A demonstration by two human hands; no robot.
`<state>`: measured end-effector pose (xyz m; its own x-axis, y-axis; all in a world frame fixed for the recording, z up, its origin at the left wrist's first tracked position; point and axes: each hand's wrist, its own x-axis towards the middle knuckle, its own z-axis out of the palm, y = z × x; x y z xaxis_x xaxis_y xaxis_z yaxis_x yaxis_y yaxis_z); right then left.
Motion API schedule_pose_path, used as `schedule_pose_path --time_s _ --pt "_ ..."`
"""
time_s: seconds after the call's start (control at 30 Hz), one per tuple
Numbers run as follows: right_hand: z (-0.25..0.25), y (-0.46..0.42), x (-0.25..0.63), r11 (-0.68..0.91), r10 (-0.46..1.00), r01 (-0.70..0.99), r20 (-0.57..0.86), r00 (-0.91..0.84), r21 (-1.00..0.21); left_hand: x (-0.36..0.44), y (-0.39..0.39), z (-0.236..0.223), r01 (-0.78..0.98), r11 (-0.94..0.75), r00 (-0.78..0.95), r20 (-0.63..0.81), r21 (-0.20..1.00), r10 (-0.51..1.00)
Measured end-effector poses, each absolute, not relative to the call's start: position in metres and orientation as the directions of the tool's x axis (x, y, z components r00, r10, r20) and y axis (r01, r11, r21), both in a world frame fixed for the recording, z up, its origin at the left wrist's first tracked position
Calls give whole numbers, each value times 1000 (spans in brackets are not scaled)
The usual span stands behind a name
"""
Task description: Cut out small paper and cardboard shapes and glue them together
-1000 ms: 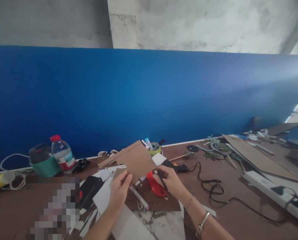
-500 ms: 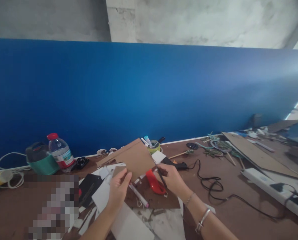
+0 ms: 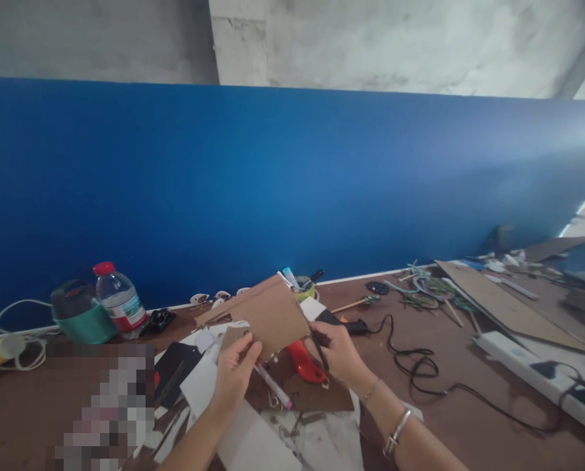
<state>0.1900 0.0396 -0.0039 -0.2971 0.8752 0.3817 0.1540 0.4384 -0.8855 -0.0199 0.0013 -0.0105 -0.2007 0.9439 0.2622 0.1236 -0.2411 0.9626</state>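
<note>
Pinching the near edge of a piece of brown cardboard [image 3: 275, 314] between thumb and fingers, my left hand [image 3: 234, 366] kept it tilted in front of me, above the cluttered brown table [image 3: 493, 451]. My right hand [image 3: 340, 348] was at the cardboard's right edge, its fingers closed round a slim dark tool [image 3: 318, 348]; my grip hid too much of that for me to tell just what it was. Just below the cardboard lay a red object [image 3: 308, 366], partly covered, and beside it a marker [image 3: 275, 387] with a pink end. White sheets [image 3: 260, 438] spread under my left forearm. Beyond my right hand lay a black glue gun [image 3: 353, 326], near a yellow-green cup [image 3: 308, 292] of pens. Farther left, a red-capped bottle [image 3: 120, 301] stood beside a teal container [image 3: 85, 324].
</note>
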Motion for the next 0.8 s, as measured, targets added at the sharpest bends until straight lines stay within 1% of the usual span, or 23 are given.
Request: schedule_pose_path --time_s 0.13,0.27,0.4,0.57,0.67,0.8 --pt "-3 40 192 401 892 164 344 -294 -901 -21 0 -12 186 -239 -196 274 953 941" --pt "1 42 195 362 892 89 317 -321 -928 -22 0 -18 241 -218 -166 261 946 951" --pt "1 44 197 365 881 60 324 -345 -929 -20 -1 -18 156 -186 -133 207 970 969" --pt "-4 42 195 394 893 129 346 -287 -910 -19 -1 -13 43 -155 -140 159 987 977" --pt "-5 41 194 403 893 151 351 -282 -903 -21 2 -17 -4 -151 -134 149 988 980" --pt "-3 40 194 412 886 137 361 -291 -901 -23 3 -21 -27 -161 -104 157 987 982"
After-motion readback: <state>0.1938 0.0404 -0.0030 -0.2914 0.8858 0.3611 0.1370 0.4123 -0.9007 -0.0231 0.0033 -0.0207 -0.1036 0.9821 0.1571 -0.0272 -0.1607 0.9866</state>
